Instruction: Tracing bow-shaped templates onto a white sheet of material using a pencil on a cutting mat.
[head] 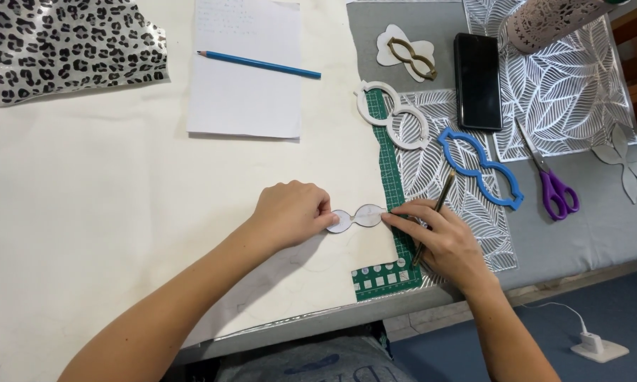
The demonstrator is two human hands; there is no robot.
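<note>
A small grey paper cutout (pixel 358 218), shaped like two joined ovals, lies flat on the cream fabric (pixel 99 184) near the table's front. My left hand (pixel 290 212) presses its left end with curled fingers. My right hand (pixel 438 237) touches its right end with the fingertips and holds a dark pencil (pixel 435 212) that slants up to the right. Beside the right hand runs a green cutting mat strip (pixel 396 198).
Blue (pixel 481 170), white (pixel 392 117) and brown (pixel 412 58) bow-shaped templates lie on a silver leaf-pattern sheet (pixel 566 92). Purple-handled scissors (pixel 555 187), a black phone (pixel 478 79), a white paper with a blue pencil (pixel 258 64) and leopard-print fabric (pixel 56 42) sit farther back.
</note>
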